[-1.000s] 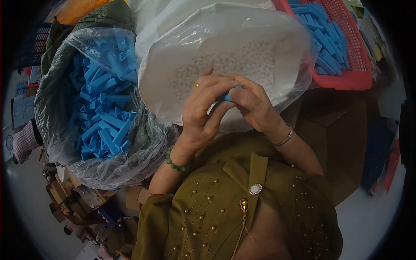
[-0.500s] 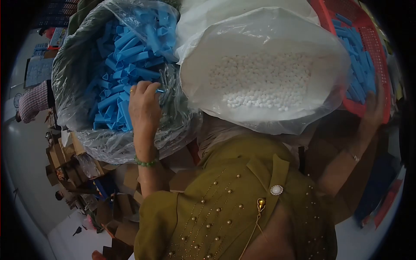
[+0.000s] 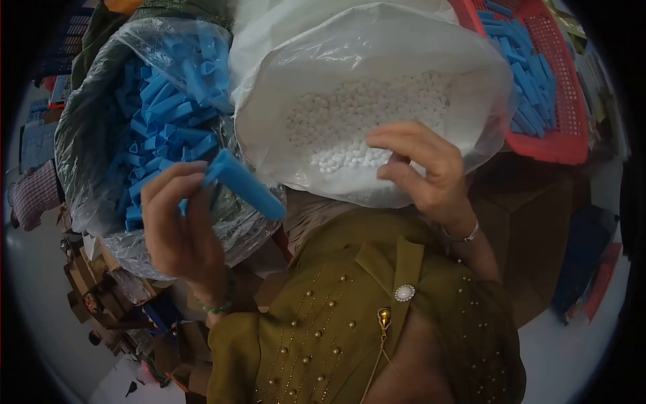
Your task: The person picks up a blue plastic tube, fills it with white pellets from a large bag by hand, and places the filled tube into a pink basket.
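Observation:
My left hand pinches one end of a blue plastic tube, holding it tilted in front of the clear-lined bag on the left. That bag is filled with similar blue tubes, which look three-sided at their ends. Over the near edge of the white plastic bag in the middle, my right hand is raised with thumb and forefinger apart. Nothing shows between those fingers. Small white balls lie inside the white bag. The palm side of my right hand is partly hidden.
A red plastic basket at the far right holds more blue tubes. Cardboard boxes stand below it, and more lie at the lower left. A person in a checked shirt is in the left background.
My left hand has come up out of the tube pile towards me with a blue tube. My right hand has moved left from the red basket to the white bag.

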A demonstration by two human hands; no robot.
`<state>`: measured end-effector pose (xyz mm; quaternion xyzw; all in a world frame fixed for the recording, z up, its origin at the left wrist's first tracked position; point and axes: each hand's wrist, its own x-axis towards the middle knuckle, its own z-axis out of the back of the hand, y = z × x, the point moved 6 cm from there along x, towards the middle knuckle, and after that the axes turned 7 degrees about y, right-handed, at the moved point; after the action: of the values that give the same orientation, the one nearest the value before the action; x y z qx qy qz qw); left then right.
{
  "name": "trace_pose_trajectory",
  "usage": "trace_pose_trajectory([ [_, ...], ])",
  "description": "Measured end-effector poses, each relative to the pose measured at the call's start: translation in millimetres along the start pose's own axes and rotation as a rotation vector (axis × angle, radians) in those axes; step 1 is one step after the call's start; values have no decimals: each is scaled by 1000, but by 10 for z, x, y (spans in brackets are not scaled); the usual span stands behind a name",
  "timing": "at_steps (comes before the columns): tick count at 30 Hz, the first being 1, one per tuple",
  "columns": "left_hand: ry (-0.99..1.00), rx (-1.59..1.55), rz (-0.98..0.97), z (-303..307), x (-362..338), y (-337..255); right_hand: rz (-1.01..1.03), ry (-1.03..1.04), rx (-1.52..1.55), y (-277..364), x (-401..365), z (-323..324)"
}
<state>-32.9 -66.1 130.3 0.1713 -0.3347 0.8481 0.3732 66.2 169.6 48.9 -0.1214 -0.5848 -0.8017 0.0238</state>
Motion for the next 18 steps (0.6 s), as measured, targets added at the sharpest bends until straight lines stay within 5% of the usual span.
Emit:
trace_pose_trajectory([
  [5, 113, -298, 39, -834, -27, -388, 196, 2, -544, 238, 48, -234],
  [10, 230, -589, 226, -1462, -49, -200, 100, -26, -809, -153, 107, -54],
  [15, 613, 9, 79, -1844, -98, 39, -71, 166, -1067, -590, 113, 84],
  [18, 586, -74, 123, -2010, -81, 107, -16, 136, -946, -725, 208, -82],
])
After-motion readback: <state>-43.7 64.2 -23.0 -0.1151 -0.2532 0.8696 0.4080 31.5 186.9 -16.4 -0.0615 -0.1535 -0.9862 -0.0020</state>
